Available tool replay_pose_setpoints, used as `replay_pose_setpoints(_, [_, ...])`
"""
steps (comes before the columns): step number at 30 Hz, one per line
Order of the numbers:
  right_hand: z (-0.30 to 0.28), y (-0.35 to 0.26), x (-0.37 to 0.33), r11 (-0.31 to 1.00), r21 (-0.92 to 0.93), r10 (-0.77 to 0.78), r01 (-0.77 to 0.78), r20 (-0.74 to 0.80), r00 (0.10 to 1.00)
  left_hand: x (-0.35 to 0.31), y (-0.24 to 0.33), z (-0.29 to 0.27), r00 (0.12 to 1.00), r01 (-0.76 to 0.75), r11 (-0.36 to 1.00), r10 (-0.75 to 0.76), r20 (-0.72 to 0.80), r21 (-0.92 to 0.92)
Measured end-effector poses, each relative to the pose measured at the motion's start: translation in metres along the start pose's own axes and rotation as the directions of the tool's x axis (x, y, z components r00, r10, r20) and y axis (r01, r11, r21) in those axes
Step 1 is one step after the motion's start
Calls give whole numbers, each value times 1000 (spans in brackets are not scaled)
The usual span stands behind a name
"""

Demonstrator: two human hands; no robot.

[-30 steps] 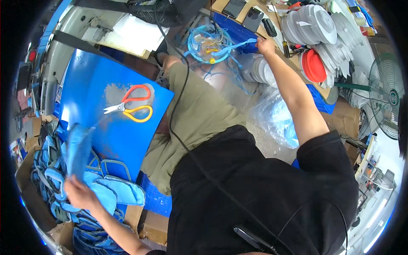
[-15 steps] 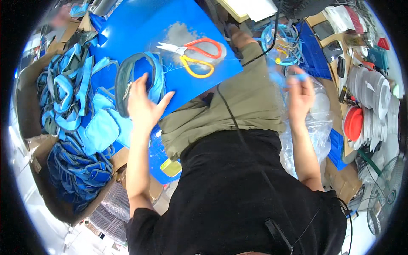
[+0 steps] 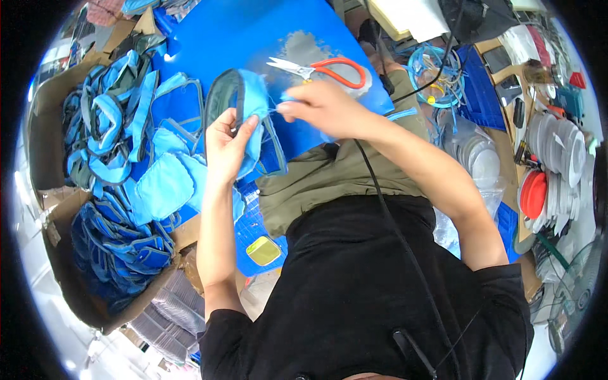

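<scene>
My left hand [image 3: 229,142] is closed, thumb and fingers pinching a curved, sewn piece of blue and grey fabric [image 3: 253,95] raised at the front of the blue table [image 3: 253,28]. My right hand [image 3: 326,109] reaches across to the fabric's right edge. Its fingertips are pinched on what looks like a loose blue thread there; the grip is slightly blurred. Just beyond that hand lie scissors [image 3: 342,68] with open blades pointing left; their red handle shows, and the hand hides the other. A narrow blue strip [image 3: 403,114] rests on my lap.
At left, cardboard boxes [image 3: 60,221] hold heaped blue and grey fabric loops [image 3: 104,126] and darker blue pieces [image 3: 120,253]. Light blue fabric pieces [image 3: 163,180] lie beside them. A black cable [image 3: 380,190] runs down over my body. White discs [image 3: 557,145] stand at right.
My right hand has swung left from beside my lap to the fabric's edge. The blue strip it held now lies on my lap. My left hand has closed on the fabric and raised it.
</scene>
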State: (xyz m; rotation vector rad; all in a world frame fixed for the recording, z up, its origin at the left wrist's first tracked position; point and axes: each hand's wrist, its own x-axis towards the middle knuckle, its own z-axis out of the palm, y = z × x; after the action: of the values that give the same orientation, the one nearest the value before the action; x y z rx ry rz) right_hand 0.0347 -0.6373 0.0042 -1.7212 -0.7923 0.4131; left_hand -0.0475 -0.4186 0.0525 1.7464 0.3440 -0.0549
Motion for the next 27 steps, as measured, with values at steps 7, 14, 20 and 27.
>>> replay_pose_setpoints(7, [-33, -34, -98, 356, 933, 334, -56, -71, 940, 8, -33, 12, 983, -178, 878, 181, 34, 444])
replay_pose_setpoints(14, [-193, 3, -252, 396, 721, 497, 569, -689, 527, 18, -63, -17, 983, -180, 776, 165, 81, 604])
replay_pose_setpoints(20, [-241, 157, -333, 644, 644, 699, 412, -714, 23, 23, -65, 4, 994, -91, 899, 58, 88, 427])
replay_pose_setpoints(27, [-243, 393, -313, 310, 566, 942, 764, -292, -166, 26, -65, 7, 997, -16, 943, -11, 80, 333])
